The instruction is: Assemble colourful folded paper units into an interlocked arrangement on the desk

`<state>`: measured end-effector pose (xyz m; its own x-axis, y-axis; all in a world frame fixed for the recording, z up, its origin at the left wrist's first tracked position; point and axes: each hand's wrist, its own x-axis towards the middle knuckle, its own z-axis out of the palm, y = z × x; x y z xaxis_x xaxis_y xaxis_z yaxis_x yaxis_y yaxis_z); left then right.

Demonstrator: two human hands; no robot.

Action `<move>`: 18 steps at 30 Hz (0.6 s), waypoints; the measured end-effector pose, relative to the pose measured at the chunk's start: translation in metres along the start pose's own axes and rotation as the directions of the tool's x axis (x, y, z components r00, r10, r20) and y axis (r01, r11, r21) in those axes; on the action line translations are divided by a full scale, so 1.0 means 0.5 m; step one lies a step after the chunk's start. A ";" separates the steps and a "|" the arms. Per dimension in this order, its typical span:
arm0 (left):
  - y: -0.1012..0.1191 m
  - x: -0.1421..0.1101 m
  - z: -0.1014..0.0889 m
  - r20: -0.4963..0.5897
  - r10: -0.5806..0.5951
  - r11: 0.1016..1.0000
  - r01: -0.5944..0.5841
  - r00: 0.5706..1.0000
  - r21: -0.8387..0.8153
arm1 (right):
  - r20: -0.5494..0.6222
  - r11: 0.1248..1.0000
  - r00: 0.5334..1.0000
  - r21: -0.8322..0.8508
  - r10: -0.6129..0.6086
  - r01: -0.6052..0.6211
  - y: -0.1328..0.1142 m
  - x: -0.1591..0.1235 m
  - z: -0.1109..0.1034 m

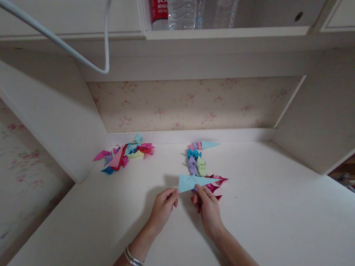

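Both my hands hold one light blue folded paper (187,182), long and tapering to a point on the right, raised above the white table. My left hand (164,206) pinches its wide left end. My right hand (208,208) grips its lower edge near the middle, thumb on top. Behind and partly under it lie dark red folded paper pieces (222,179), with pointed tips to the right. Just beyond are a purple folded piece (192,165), a pale green one (201,166) and blue ones (194,153).
A heap of colourful folded papers (116,158) lies at the back left of the table (262,217). Another light blue folded paper (209,145) rests near the back wall. Overhead, a shelf (227,34) holds plastic bottles (183,5), and a white cable (70,49) hangs down.
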<state>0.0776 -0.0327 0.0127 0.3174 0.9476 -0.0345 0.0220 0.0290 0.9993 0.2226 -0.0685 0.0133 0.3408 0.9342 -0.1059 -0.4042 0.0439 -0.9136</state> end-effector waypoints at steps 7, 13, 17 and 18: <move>-0.011 0.008 0.001 -0.005 -0.016 1.000 0.016 1.000 -0.023 | 0.009 1.000 1.000 -0.017 -0.011 0.011 0.005 0.002 -0.002; -0.011 0.010 0.005 0.024 -0.066 0.995 0.068 0.998 -0.077 | 0.008 0.999 1.000 -0.022 -0.023 0.023 0.008 -0.004 -0.004; -0.003 0.007 0.006 0.055 -0.079 0.992 0.084 0.995 -0.094 | 0.006 1.000 1.000 -0.018 -0.016 0.016 0.006 -0.006 -0.003; 0.000 0.006 0.006 0.065 -0.083 0.992 0.089 0.994 -0.094 | 0.007 1.000 1.000 -0.014 -0.015 0.015 0.006 -0.006 -0.003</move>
<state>0.0815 -0.0307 0.0128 0.3757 0.9192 -0.1180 -0.0389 0.1428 0.9890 0.2218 -0.0716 0.0104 0.3411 0.9357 -0.0898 -0.3872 0.0528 -0.9205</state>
